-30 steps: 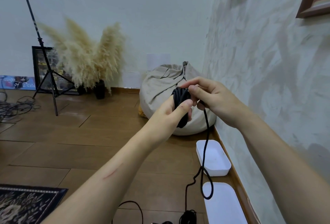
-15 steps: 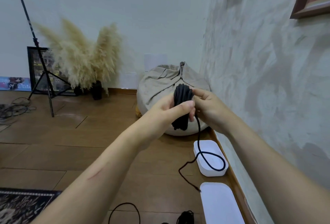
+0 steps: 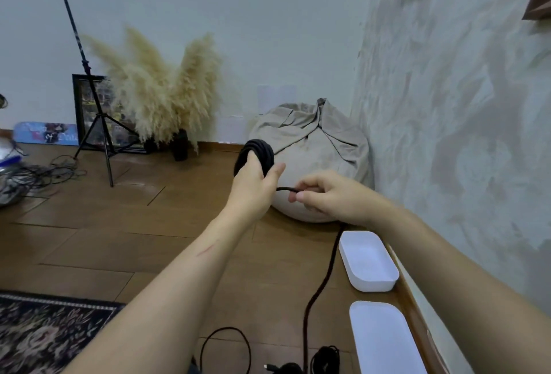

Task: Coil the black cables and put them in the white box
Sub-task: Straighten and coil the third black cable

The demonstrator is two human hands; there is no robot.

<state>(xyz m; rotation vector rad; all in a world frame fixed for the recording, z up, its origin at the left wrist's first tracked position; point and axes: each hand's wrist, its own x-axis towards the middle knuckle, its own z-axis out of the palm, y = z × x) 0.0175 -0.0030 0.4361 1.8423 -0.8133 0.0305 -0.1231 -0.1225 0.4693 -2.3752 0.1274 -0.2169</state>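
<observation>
My left hand [image 3: 253, 179] holds a round coil of black cable [image 3: 257, 151] up in front of the bean bag. A short way to the right and lower, my right hand [image 3: 326, 194] pinches the loose strand of the same cable [image 3: 325, 272], which hangs down to the floor. The open white box [image 3: 368, 260] lies on the floor by the right wall, right of the hanging strand. Its white lid [image 3: 384, 341] lies nearer to me. More black cable [image 3: 226, 344] lies looped on the floor at the bottom edge.
A beige bean bag [image 3: 316, 159] sits in the corner. Pampas grass in a dark vase [image 3: 167, 99] and a tripod stand [image 3: 98, 123] stand at the back left. Tangled wires [image 3: 35, 173] lie far left. A patterned rug [image 3: 44, 335] covers the near-left floor.
My right hand has dropped away from the coil and drawn the loose strand out to the right. The strand's loop over the box has straightened. The coil now faces me more openly.
</observation>
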